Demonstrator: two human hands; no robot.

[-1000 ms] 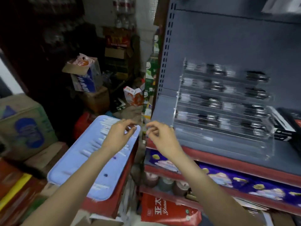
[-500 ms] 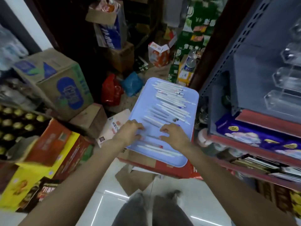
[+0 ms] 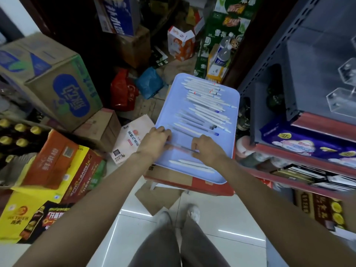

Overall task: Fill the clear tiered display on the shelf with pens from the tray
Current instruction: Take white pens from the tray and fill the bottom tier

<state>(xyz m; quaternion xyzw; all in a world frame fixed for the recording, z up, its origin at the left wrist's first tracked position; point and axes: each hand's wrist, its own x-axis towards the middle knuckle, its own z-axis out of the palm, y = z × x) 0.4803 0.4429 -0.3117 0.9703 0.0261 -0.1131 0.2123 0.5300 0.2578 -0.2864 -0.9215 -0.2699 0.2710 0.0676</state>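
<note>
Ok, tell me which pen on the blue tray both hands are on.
The dark-barrelled pen spanning left hand to right hand; the two white pens nearer the person lie untouched.

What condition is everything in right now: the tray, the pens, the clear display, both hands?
Blue tray: flat on a red carton, loaded with pens.
Pens: lying loose in rows on the tray.
Clear tiered display: on the shelf, visible tiers empty.
Left hand: fingers curled onto one pen's end.
Right hand: pinching the same pen's other end.
</note>
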